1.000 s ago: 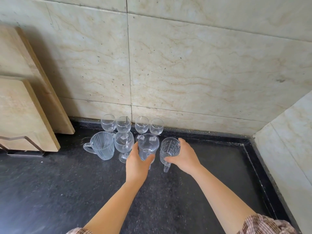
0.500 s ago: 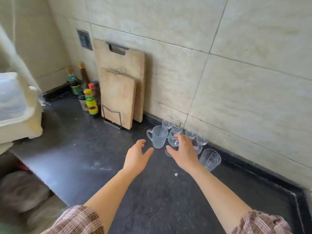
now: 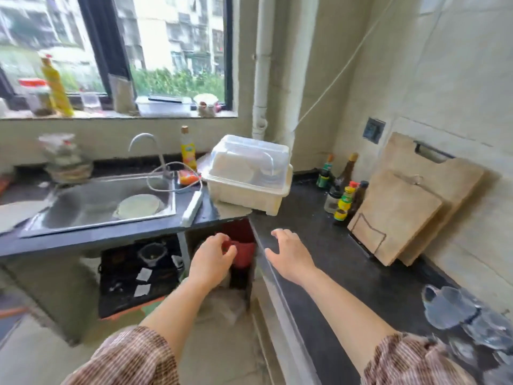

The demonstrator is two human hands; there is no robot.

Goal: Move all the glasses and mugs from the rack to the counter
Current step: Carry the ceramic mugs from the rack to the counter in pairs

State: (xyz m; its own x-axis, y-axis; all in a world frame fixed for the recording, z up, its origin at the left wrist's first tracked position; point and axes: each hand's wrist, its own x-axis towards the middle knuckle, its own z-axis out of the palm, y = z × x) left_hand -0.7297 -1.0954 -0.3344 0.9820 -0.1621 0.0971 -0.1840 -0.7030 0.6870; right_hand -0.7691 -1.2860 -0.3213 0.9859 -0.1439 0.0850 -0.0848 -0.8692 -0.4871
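White plastic rack (image 3: 247,179) sits lidded at the corner; glasses (image 3: 469,318) stand on the counter (image 3: 347,259). My left hand (image 3: 212,261) and right hand (image 3: 290,258) are empty, fingers spread. I lift the lid first.

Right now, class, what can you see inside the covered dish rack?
Through the dish rack's cloudy lid, white plates show, stacked or leaning. The lid and opaque base hide the rest, so any remaining glasses or mugs cannot be confirmed.
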